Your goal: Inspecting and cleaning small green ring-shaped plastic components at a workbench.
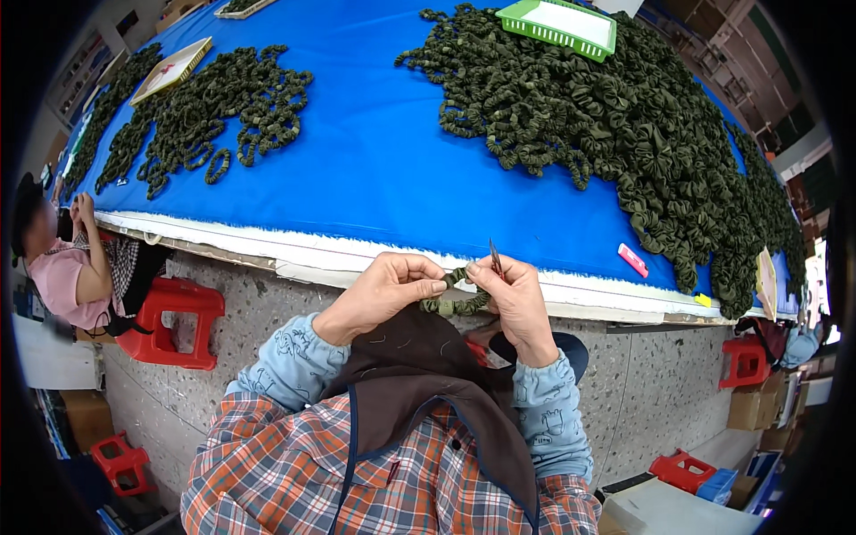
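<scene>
A dark green fabric scrunchie is held between my two hands over my lap, just off the table's near edge. My left hand pinches its left side between thumb and fingers. On the opposite side, my right hand grips the ring with its thumb and fingers. A slim, pointed dark metal tool also sticks up out of my right hand; its lower part is hidden in the fingers, so its exact kind cannot be told.
Blue cloth covers the table. A big scrunchie heap lies right, a smaller heap left. A green basket tops the big heap; a pink object lies nearer. At left, a person sits beside a red stool.
</scene>
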Motion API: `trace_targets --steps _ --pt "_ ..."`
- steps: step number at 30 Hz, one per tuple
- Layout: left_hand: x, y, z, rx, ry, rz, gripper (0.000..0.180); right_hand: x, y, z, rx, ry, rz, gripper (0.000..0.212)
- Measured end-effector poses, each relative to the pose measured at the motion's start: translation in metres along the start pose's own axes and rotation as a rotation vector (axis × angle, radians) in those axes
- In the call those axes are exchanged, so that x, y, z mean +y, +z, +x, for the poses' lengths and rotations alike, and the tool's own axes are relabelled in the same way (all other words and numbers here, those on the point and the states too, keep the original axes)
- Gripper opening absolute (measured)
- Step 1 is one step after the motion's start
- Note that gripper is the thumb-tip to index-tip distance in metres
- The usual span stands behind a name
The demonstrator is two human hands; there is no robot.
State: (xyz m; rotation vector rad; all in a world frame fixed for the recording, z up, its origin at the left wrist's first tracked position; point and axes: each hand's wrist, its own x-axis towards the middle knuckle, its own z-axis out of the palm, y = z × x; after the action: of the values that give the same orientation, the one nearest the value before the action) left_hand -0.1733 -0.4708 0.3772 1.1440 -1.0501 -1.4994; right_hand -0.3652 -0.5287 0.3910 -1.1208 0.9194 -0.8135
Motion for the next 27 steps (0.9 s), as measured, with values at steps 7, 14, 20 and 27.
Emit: trace_targets --steps 7,14,20,27 --pt "-0.018 -0.019 0.004 0.001 -0.010 -0.549 0.009 0.006 0.025 -0.006 0.159 -0.518 -0.472 0.017" --pt "-0.015 -0.018 0.003 0.005 0.027 -0.602 0.009 0.012 0.027 -0.011 0.154 -0.699 -0.725 0.030" --pt "-0.018 -0.015 0.003 0.024 0.027 -0.595 0.010 0.015 0.023 -0.013 0.161 -0.718 -0.772 0.032" --pt "-0.018 -0.008 0.003 0.023 0.037 -0.540 0.011 0.016 0.011 -0.015 0.214 -0.672 -0.627 0.029"
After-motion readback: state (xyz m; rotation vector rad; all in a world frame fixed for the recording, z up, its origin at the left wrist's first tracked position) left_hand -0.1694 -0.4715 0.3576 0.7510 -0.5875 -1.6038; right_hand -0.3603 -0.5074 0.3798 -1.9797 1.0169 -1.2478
